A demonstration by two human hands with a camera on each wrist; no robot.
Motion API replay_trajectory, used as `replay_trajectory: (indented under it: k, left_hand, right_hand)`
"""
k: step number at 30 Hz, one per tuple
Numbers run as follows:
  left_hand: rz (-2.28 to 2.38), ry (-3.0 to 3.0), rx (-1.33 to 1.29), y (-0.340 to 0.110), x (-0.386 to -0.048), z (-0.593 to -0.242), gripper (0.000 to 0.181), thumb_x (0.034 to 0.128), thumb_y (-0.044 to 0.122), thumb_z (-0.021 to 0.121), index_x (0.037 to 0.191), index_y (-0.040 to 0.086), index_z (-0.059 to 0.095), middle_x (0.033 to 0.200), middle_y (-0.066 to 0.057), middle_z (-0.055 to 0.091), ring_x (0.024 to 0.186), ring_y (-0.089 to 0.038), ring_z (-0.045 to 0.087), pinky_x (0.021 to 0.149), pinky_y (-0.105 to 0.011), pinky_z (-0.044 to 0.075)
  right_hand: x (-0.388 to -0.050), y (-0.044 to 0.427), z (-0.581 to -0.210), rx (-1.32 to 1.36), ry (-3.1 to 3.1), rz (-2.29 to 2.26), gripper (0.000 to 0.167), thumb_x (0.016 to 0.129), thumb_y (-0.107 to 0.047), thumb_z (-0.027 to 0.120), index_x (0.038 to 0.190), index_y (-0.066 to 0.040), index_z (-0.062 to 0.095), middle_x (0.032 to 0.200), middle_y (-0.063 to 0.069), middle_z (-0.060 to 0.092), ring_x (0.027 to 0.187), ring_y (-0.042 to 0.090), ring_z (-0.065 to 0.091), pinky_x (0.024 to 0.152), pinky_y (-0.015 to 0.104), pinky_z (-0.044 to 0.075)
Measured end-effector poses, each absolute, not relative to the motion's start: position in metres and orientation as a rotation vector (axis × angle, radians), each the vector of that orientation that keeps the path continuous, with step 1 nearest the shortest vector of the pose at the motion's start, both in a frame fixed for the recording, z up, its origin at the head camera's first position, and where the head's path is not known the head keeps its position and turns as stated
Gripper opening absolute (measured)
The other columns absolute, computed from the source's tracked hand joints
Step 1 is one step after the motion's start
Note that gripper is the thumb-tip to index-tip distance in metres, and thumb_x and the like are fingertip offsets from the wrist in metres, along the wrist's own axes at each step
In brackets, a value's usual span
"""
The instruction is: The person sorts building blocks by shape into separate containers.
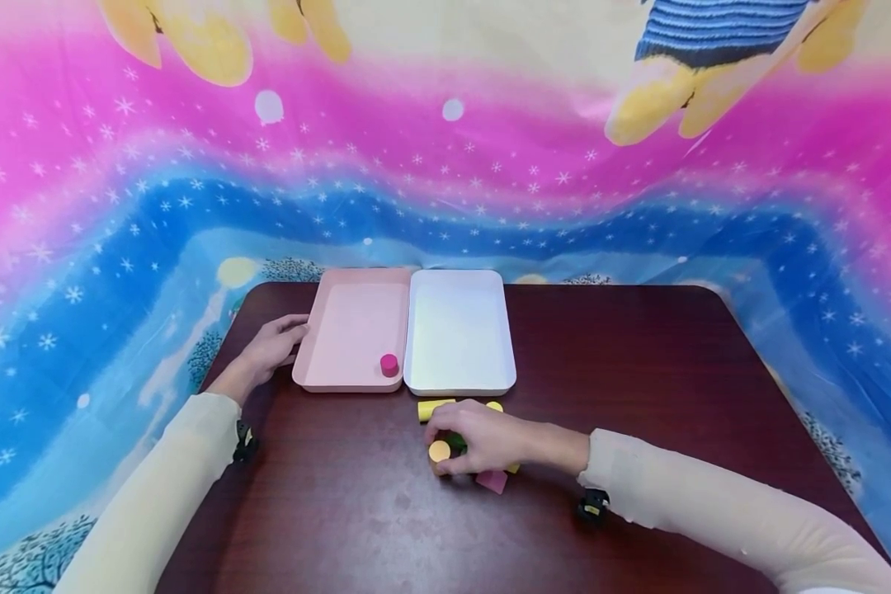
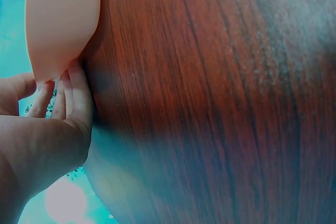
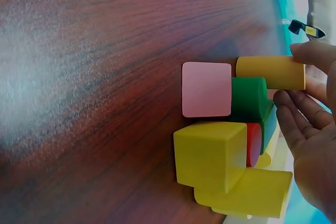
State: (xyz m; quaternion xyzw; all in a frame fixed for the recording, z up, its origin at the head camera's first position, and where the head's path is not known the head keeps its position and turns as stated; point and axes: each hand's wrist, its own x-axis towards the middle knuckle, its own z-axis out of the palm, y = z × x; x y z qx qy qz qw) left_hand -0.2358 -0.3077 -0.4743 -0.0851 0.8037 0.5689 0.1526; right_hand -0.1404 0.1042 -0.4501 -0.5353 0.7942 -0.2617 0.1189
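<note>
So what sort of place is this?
Probably an indoor play or filming corner: a snowflake-patterned backdrop surrounds the back and sides of a dark, wood-grained table, and colourful blocks are bunched on top.

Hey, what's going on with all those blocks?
Someone's right hand is pinching a round orange block over the table, next to a bunch that includes a green block, a pink block and yellow ones. The left hand touches the edge of the pink tray. A dark pink block sits in that tray, and a white tray is beside it.
</note>
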Motion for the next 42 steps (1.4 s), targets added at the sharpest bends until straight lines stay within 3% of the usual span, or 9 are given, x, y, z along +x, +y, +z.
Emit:
replay_trajectory:
  k: [32,42]
  left_hand:
    - [1.661,2.283,-0.254,-0.309,-0.238,-0.481,0.059,0.1165,0.033,0.042,0.169,0.011,0.028,0.166,-0.023,0.036,0.147,-0.04,0.044,0.119,-0.056,0.04]
    - [1.674,2.269,-0.25,-0.309,-0.239,-0.481,0.058,0.1167,0.031,0.041,0.169,0.01,0.027,0.166,-0.024,0.034,0.148,-0.041,0.042,0.119,-0.057,0.04]
  right_hand:
    - [-0.144,0.106,-0.451,-1.505,2.32,-0.749,0.028,0.091,-0.026,0.086,0.114,-0.019,0.071,0.111,-0.012,0.065,0.107,0.012,0.061,0.098,0.026,0.05]
    - [-0.145,0.097,-0.44,-1.58,2.301,-0.818,0.024,0.093,-0.02,0.084,0.113,-0.016,0.071,0.106,-0.01,0.063,0.098,0.009,0.059,0.093,0.023,0.05]
